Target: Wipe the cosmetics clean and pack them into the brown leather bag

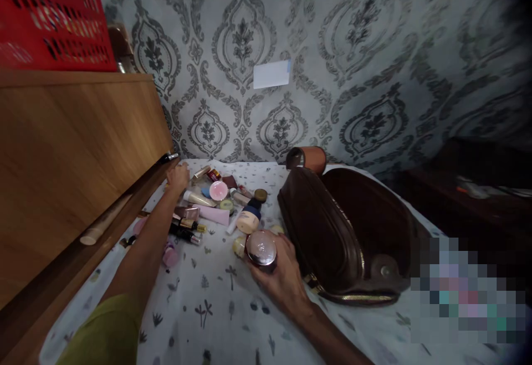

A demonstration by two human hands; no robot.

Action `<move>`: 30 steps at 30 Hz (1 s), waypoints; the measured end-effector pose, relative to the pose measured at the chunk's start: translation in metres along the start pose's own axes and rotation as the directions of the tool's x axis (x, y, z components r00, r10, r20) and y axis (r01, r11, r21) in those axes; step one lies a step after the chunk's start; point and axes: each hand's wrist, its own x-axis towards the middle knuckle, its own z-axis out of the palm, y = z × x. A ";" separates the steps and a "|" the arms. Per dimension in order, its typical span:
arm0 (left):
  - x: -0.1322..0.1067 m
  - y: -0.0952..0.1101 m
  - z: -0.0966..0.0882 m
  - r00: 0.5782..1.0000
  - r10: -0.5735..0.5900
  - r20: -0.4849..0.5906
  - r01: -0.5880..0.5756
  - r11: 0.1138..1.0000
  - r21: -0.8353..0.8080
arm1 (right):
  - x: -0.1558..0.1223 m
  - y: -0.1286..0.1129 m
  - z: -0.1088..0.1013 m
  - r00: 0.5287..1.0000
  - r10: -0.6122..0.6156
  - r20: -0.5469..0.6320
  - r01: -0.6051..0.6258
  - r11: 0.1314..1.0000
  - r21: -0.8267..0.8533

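Centre frame, right hand (282, 279) clasps a shiny-lidded jar (261, 248) beside the open brown bag (344, 232); left hand (178, 176), grip not discernible, at the cosmetics heap (216, 205) lying loose on the sheet (216, 304), mid-left

No legible text (all too blurry)

A short olive-yellow sleeve (108, 329) covers the upper left arm, well left of the brown bag (332, 226); forearm and left hand (178, 176) are bare. The right forearm and right hand (282, 277), beside the bag, are bare too.
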 end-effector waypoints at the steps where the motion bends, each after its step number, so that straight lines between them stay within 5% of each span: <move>1: 0.002 0.003 -0.002 1.000 0.007 -0.025 -0.007 1.000 -0.009 | 0.000 0.000 0.000 1.000 0.005 0.000 -0.005 1.000 0.000; 5: -0.012 0.023 -0.010 0.959 0.278 -0.055 -0.281 0.958 -0.063 | 0.000 0.000 -0.002 0.999 0.040 0.002 -0.040 0.999 0.020; 9: -0.051 0.043 -0.002 0.747 0.663 0.050 -0.653 0.745 -0.132 | 0.001 0.001 0.000 1.000 0.028 0.006 -0.028 0.998 0.050; 12: -0.064 0.044 0.008 0.681 0.724 0.110 -0.710 0.690 -0.144 | 0.001 0.002 0.000 0.999 0.036 0.019 -0.037 0.998 0.050; 19: -0.027 0.022 0.005 0.731 0.670 0.129 -0.664 0.742 -0.093 | 0.001 0.002 -0.005 0.995 0.100 0.027 -0.101 0.994 0.049; 26: -0.001 -0.009 -0.013 0.925 0.378 0.049 -0.379 0.925 0.030 | 0.001 0.004 -0.003 0.988 0.154 0.032 -0.157 0.978 0.135; 30: -0.010 -0.001 -0.009 0.923 0.384 0.031 -0.384 0.923 0.021 | 0.001 0.004 -0.002 0.981 0.193 0.026 -0.195 0.964 0.183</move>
